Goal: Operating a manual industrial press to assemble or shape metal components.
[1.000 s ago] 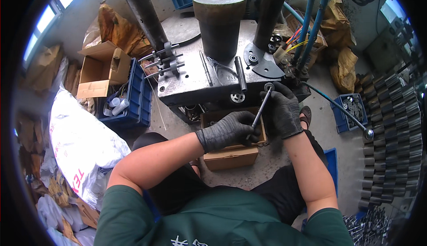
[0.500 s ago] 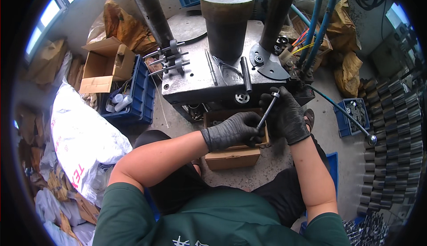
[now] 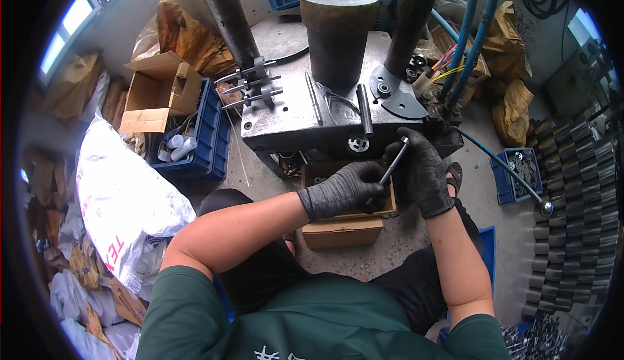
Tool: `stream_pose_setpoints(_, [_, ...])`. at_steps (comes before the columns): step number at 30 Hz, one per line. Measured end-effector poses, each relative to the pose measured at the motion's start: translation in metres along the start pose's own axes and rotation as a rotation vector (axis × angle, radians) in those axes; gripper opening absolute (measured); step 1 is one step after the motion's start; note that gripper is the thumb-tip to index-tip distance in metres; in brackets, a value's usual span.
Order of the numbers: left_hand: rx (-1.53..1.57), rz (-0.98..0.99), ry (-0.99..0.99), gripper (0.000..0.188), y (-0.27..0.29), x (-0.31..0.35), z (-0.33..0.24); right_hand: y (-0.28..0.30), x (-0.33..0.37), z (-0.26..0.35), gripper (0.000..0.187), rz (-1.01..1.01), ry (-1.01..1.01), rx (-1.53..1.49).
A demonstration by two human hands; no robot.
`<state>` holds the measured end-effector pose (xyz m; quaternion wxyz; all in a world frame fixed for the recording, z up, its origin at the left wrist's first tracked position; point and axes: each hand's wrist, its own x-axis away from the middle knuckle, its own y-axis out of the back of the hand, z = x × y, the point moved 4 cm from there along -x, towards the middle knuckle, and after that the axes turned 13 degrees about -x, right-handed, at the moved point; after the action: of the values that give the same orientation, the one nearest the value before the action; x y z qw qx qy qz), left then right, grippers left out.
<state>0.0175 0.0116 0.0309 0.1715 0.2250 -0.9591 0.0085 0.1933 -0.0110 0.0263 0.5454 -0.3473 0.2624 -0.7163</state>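
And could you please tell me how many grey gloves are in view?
2: one on the left hand, holding a metal rod, and one on the right hand, at the rod's upper end. Others could be hidden.

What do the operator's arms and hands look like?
Left hand and right hand: grey knit gloves, darker toward the tips. Forearms bare. Short dark-green sleeves; matching shirt with a white marking.

L head cam, fisheye, facing dn/fwd, nr L hand (image 3: 341, 191) & R hand (image 3: 426, 179)
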Motion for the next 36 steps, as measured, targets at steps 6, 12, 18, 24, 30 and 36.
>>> stream_pose_setpoints(6, [-0.071,-0.082,-0.057,0.035,0.014,-0.001,-0.007,-0.010,0.014,-0.021,0.038,0.011,-0.156,-0.027])
stream_pose_setpoints(12, [0.063,-0.046,-0.116,0.036,0.006,-0.003,-0.001,-0.015,0.015,-0.036,0.041,0.020,-0.106,0.097])
stream_pose_setpoints(18, [0.232,-0.161,-0.237,0.037,0.029,0.011,-0.030,0.006,0.010,-0.040,0.039,-0.151,-0.257,-0.098])
stream_pose_setpoints(24, [0.374,-0.432,-0.462,0.026,0.092,0.038,-0.062,0.033,-0.018,-0.065,0.043,-0.190,-0.185,0.351])
stream_pose_setpoints(30, [0.325,-0.528,-0.491,0.024,0.116,0.044,-0.066,0.031,-0.069,-0.064,0.045,-0.103,-0.528,0.427])
stream_pose_setpoints(36, [0.246,-0.569,-0.499,0.014,0.109,0.048,-0.070,0.031,-0.091,-0.063,0.042,0.009,-0.438,0.670])
